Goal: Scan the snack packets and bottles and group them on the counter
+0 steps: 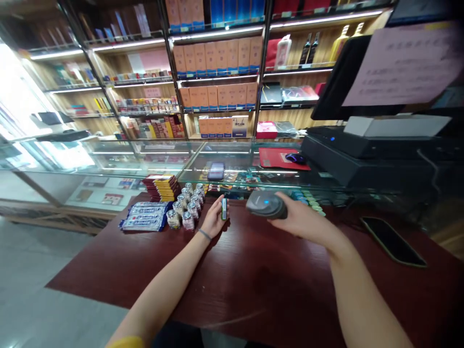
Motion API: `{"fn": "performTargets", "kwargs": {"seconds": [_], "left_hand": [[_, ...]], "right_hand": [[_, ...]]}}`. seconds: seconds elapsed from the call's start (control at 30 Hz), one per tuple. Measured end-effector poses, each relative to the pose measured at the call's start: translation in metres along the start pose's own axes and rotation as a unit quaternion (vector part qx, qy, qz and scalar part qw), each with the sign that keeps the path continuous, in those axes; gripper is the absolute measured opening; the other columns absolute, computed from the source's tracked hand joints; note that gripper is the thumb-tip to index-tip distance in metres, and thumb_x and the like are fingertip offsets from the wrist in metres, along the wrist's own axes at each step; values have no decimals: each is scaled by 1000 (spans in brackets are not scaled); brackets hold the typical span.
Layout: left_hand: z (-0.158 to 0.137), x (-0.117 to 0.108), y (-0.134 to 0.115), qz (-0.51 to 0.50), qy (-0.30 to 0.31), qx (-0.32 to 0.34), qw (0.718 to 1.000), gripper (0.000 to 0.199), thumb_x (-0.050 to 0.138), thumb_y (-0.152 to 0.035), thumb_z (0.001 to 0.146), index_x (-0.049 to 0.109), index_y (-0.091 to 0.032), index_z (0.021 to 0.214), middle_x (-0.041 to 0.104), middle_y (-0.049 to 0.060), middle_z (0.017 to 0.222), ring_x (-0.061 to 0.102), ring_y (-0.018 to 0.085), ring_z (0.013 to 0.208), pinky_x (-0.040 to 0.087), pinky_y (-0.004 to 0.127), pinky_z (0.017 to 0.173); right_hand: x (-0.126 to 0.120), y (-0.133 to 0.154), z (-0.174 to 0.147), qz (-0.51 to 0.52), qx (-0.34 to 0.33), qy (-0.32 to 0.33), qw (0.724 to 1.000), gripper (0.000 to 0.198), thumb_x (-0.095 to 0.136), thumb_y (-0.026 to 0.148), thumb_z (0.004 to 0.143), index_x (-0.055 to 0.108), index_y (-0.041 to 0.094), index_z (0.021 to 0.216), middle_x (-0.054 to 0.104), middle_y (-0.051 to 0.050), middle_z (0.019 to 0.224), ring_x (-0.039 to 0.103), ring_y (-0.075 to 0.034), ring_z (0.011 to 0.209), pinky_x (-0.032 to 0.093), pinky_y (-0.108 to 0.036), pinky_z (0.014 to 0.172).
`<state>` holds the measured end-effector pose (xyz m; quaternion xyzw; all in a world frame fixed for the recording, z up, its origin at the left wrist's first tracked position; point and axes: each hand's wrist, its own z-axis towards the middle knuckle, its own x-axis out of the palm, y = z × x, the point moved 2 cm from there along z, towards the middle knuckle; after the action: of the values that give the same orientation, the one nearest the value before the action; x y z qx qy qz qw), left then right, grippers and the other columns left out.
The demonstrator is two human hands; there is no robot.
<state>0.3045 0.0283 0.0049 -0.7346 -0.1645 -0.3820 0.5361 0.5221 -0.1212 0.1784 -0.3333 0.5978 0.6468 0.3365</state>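
My left hand (210, 223) is closed around a small slim pack (224, 209) with a pale face and a green edge; its print is too small to read. In my right hand (295, 215) is a dark grey barcode scanner (266, 205), its head pointing left toward the pack and a blue light glowing on top. Pack and scanner are apart, both above the dark red wooden counter (239, 270). Just left of my left hand stand several small lidded jars (188, 221) in rows. My palm hides part of the pack, and my fingers cover the scanner's handle.
Blue-and-white packets (145, 216) and stacked red and yellow packs (166, 187) lie left of the jars. A phone (393, 240) rests at right. Behind are a glass display case (232, 180), a mouse (295, 157) on a red mat, and a monitor (337, 82).
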Motion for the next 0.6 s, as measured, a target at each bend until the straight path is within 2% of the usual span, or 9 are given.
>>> {"fn": "performTargets", "kwargs": {"seconds": [0.07, 0.17, 0.23, 0.47, 0.6], "left_hand": [[1, -4, -2, -11, -4, 13, 1000, 40, 63, -19, 92, 58, -24, 131, 68, 6, 117, 67, 12, 82, 55, 22, 63], [5, -10, -3, -3, -5, 29, 1000, 40, 65, -23, 91, 58, -25, 130, 68, 7, 118, 66, 12, 83, 54, 22, 63], [8, -14, -4, 13, -5, 42, 999, 41, 67, -27, 90, 59, -26, 130, 67, 7, 120, 66, 13, 85, 53, 22, 64], [13, -21, -4, 57, 13, 62, 996, 35, 58, -35, 95, 59, -29, 130, 64, 7, 127, 64, 15, 98, 52, 25, 71], [12, -19, -4, 67, -1, 71, 995, 43, 64, -38, 91, 57, -28, 132, 65, 8, 123, 64, 16, 94, 52, 26, 69]], "right_hand": [[18, 13, 3, -76, -25, 45, 996, 39, 65, 32, 76, 56, 28, 113, 74, -1, 83, 69, -24, 74, 40, -27, 60], [39, 26, 5, -178, -30, 79, 980, 33, 64, 36, 77, 56, 27, 109, 73, -3, 82, 70, -27, 74, 35, -28, 59], [47, 32, 6, -210, -32, 89, 973, 31, 63, 39, 79, 57, 25, 107, 74, -5, 83, 70, -28, 74, 34, -29, 59], [55, 33, 10, -211, -31, 81, 974, 33, 68, 39, 77, 60, 25, 105, 75, -6, 88, 71, -29, 77, 33, -30, 60], [52, 31, 11, -210, -35, 75, 974, 32, 63, 38, 79, 58, 25, 108, 76, -6, 88, 71, -31, 77, 31, -30, 59]]}}
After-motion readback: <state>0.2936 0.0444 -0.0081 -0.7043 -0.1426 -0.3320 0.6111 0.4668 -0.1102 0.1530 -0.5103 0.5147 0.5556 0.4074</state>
